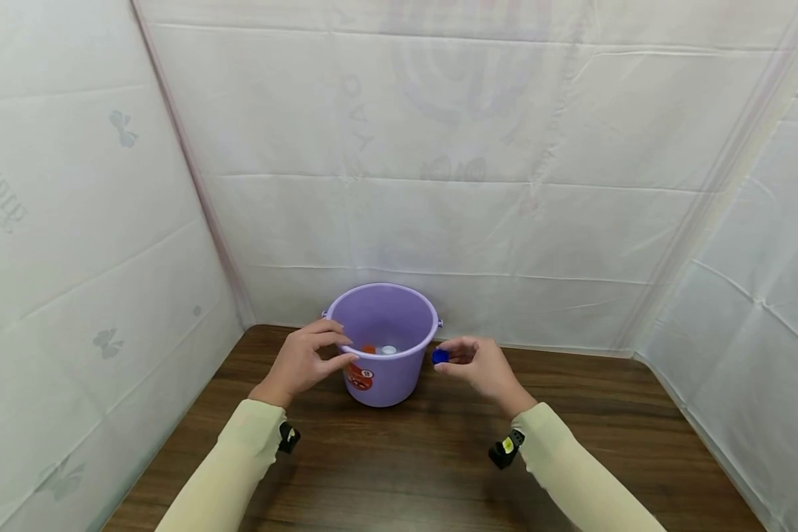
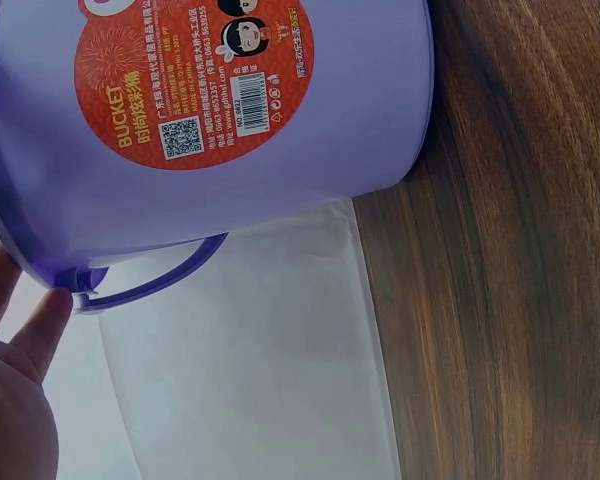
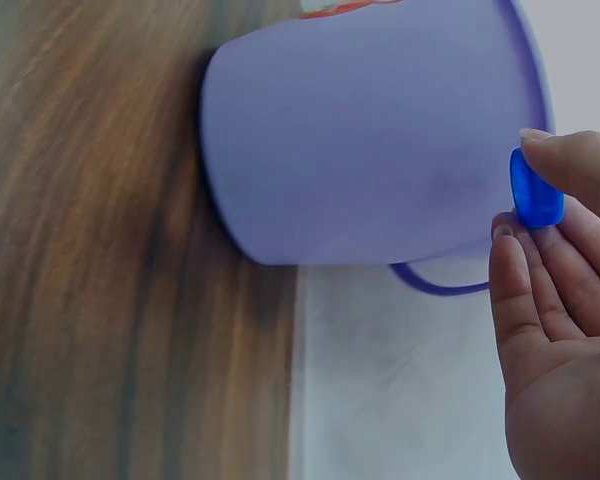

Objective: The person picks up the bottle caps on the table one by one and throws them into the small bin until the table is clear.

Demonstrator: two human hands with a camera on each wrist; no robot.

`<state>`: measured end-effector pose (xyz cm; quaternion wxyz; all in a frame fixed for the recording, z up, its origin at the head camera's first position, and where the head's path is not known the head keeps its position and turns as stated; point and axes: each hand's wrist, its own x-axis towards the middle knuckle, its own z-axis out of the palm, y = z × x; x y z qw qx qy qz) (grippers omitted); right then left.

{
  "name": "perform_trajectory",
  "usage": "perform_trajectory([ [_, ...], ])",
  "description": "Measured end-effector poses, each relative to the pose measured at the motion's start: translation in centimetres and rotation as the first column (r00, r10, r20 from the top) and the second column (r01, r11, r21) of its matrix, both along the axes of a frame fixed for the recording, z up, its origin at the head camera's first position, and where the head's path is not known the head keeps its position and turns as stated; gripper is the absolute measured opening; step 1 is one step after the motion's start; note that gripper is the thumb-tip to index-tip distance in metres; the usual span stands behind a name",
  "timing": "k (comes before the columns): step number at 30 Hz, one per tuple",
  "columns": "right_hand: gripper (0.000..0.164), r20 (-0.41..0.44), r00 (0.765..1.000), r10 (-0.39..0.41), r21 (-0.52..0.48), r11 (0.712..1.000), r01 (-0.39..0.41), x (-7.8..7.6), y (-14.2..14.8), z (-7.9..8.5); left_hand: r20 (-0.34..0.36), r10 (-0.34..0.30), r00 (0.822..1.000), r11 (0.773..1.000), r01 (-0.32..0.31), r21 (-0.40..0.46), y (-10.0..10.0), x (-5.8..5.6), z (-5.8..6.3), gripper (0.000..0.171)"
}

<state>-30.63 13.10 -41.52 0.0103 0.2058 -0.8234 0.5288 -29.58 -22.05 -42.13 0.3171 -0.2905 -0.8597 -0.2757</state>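
Note:
A purple bucket (image 1: 408,367) stands upright on the wooden table, with a red round label (image 2: 195,90) on its side. My left hand (image 1: 304,357) grips its rim at the near left, thumb outside and fingers over the edge. Just right of the bucket, my right hand (image 1: 482,365) pinches a blue bottle cap (image 3: 536,190) between thumb and fingers. That cap is outside the bucket, near rim height. Inside the bucket lie an orange cap-like piece (image 1: 369,349) and a white one (image 1: 389,350); the near wall partly hides them.
The brown wooden table (image 1: 386,473) spreads around the bucket. White sheeting (image 1: 479,222) hangs close behind the bucket and along both sides. The bucket's purple handle (image 2: 165,283) hangs at its back.

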Motion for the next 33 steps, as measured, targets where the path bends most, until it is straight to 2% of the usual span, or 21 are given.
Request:
perform_trajectory([
  [11,0.031,-0.047,0.999,0.001,-0.032,0.999,-0.002,-0.7,-1.3,2.7,0.006,-0.009,1.000,1.000,0.009,0.008,0.1,-0.1,0.0,0.025],
  [14,0.031,-0.066,0.998,0.000,-0.048,0.999,-0.003,-1.3,-1.5,2.7,0.005,-0.008,1.000,1.000,0.008,0.007,0.1,-0.1,0.0,0.025],
  [22,0.033,-0.054,0.999,-0.008,-0.075,0.997,0.004,-1.9,-2.6,3.9,0.023,0.002,1.000,1.000,-0.002,0.008,0.1,0.0,-0.1,0.025],
  [33,0.032,-0.041,0.999,-0.023,-0.052,0.998,0.021,-3.0,-3.6,5.0,0.010,-0.002,1.000,1.000,0.001,0.010,0.1,0.1,0.1,0.023],
])
